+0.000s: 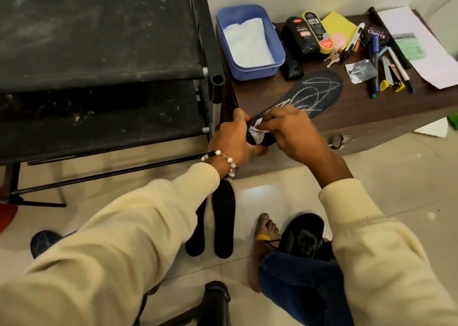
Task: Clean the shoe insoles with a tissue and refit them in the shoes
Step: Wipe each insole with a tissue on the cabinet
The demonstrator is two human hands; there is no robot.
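Observation:
A dark insole (pixel 314 92) with a pale stitched pattern lies across the front of the brown table (pixel 359 107), its heel end hanging over the edge. My left hand (pixel 233 139) grips that heel end. My right hand (pixel 290 129) pinches a crumpled white tissue (pixel 256 129) against the insole. Two more black insoles (pixel 223 224) lean upright on the floor below my left wrist. A black shoe (pixel 303 236) sits on the floor beside a bare foot (pixel 265 231). Another dark shoe (pixel 43 240) shows at the lower left.
A blue box (pixel 250 72) of white tissues stands at the table's back left. Shoe-polish bottles (pixel 301 36), a yellow cloth, keys, pens and papers (pixel 416 40) crowd the rest. A black shoe rack (pixel 99 65) stands at the left. A chair part (pixel 218 298) shows below.

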